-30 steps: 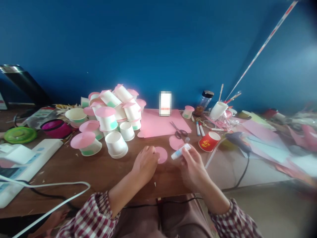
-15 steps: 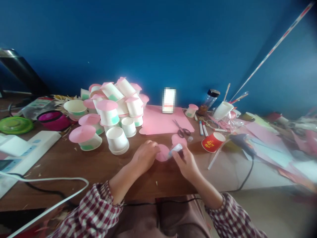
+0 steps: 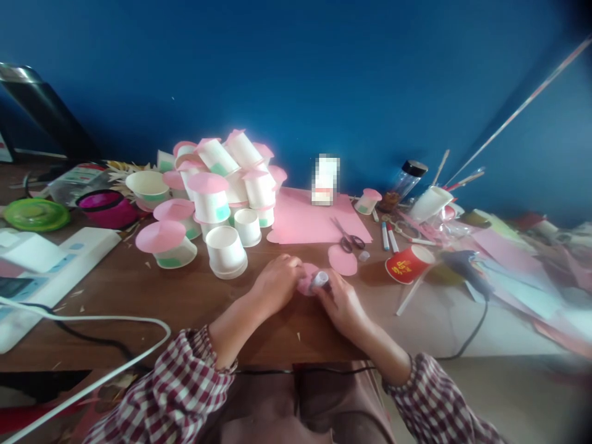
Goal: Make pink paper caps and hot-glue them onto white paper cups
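My left hand (image 3: 276, 285) rests curled on a pink paper circle (image 3: 307, 286) lying on the wooden table (image 3: 152, 296), pinning its left edge. My right hand (image 3: 339, 302) grips a small glue stick (image 3: 319, 281) and presses its tip onto that circle. A second pink paper piece (image 3: 343, 259) lies just beyond my hands. Scissors (image 3: 350, 238) sit on a pink paper sheet (image 3: 314, 221) further back.
A heap of white paper cups with pink paper lids (image 3: 217, 185) stands to the left. A red cup (image 3: 407, 263) lies on its side at right, near markers (image 3: 387, 235) and a glue gun (image 3: 462, 265). A white power strip (image 3: 55, 271) and cable (image 3: 92, 320) lie at left.
My right hand has brought the glue stick down and left onto the pink circle. My left hand has stayed on the circle. The view has shifted slightly.
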### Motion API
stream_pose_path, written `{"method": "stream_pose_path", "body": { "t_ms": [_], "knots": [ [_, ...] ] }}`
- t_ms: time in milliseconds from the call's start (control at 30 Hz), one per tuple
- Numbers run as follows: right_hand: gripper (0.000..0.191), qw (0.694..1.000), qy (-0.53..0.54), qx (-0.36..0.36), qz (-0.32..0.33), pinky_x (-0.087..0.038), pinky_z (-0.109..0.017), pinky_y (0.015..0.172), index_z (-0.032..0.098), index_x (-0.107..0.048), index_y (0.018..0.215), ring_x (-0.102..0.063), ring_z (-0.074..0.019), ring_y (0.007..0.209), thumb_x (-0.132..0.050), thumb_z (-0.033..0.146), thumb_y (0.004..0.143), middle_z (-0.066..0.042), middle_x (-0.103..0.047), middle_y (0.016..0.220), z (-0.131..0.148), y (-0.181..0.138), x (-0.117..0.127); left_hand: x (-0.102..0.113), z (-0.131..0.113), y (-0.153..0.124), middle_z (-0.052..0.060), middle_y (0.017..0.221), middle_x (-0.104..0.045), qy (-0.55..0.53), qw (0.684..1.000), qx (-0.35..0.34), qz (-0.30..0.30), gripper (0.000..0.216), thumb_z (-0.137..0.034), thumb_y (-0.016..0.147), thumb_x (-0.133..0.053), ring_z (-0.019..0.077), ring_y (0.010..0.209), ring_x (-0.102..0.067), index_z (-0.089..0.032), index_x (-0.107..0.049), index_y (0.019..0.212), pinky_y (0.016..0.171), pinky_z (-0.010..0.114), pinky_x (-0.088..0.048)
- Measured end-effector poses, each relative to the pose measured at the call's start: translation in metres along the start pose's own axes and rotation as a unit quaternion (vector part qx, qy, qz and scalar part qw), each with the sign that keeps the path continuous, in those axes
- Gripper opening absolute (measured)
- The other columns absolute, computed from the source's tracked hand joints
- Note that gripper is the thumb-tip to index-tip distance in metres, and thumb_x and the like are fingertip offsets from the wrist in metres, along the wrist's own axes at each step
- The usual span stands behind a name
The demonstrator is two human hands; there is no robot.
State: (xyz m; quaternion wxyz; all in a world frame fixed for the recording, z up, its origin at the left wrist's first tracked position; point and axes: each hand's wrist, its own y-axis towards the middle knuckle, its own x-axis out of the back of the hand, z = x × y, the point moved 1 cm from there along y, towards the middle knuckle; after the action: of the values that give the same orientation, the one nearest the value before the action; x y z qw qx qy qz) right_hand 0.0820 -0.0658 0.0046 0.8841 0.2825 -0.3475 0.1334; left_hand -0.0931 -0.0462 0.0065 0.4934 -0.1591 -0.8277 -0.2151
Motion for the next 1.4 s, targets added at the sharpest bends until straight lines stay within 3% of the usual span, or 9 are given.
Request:
{"method": "stream_pose_path", "body": {
  "t_ms": [600, 933, 1233, 1400],
  "knots": [
    [0.016, 0.998, 0.017, -0.063, 0.018, -0.045, -0.027, 0.069, 0.021, -0.06, 0.099, -0.06, -0.0191, 0.076, -0.056, 0.029, 0.085, -0.004, -0.066, 0.087, 0.0038, 0.0035, -0.0006, 0.0006, 0.0008, 0.0003, 0.006, 0.095, -0.063, -0.008, 1.0, 0.008, 0.01, 0.02, -0.024, 0.087, -0.05, 0.0196, 0.096, -0.053, -0.023, -0.07, 0.092, 0.088, 0.032, -0.04],
    [0.017, 0.996, 0.023, -0.085, -0.001, -0.041, -0.024, 0.06, 0.021, -0.063, 0.081, -0.053, -0.0145, 0.062, -0.065, 0.038, 0.078, 0.001, -0.062, 0.071, 0.001, 0.0055, -0.0015, 0.0019, 0.0006, 0.0012, 0.005, 0.099, -0.063, -0.014, 0.999, 0.02, 0.023, 0.024, -0.019, 0.085, -0.049, 0.0204, 0.097, -0.052, -0.025, -0.071, 0.093, 0.087, 0.032, -0.039],
    [0.034, 0.994, -0.006, -0.1, -0.033, -0.033, -0.022, 0.051, 0.021, -0.044, 0.062, -0.039, -0.0107, 0.054, -0.066, 0.042, 0.075, 0.005, -0.044, 0.058, -0.0005, 0.0072, -0.0059, 0.0026, -0.0001, -0.0001, 0.005, 0.093, -0.062, -0.008, 0.999, 0.023, 0.026, 0.02, -0.02, 0.083, -0.052, 0.0203, 0.094, -0.053, -0.024, -0.071, 0.089, 0.082, 0.031, -0.039],
    [0.027, 0.993, 0.017, -0.112, -0.021, -0.034, -0.022, 0.051, 0.02, -0.05, 0.065, -0.042, -0.0106, 0.054, -0.067, 0.038, 0.075, 0.005, -0.049, 0.059, -0.0014, 0.0073, -0.0052, 0.0021, 0.0004, -0.0004, 0.005, 0.091, -0.062, -0.008, 0.999, 0.023, 0.022, 0.017, -0.023, 0.083, -0.053, 0.0202, 0.093, -0.053, -0.022, -0.07, 0.084, 0.081, 0.031, -0.04]
  ]
}}
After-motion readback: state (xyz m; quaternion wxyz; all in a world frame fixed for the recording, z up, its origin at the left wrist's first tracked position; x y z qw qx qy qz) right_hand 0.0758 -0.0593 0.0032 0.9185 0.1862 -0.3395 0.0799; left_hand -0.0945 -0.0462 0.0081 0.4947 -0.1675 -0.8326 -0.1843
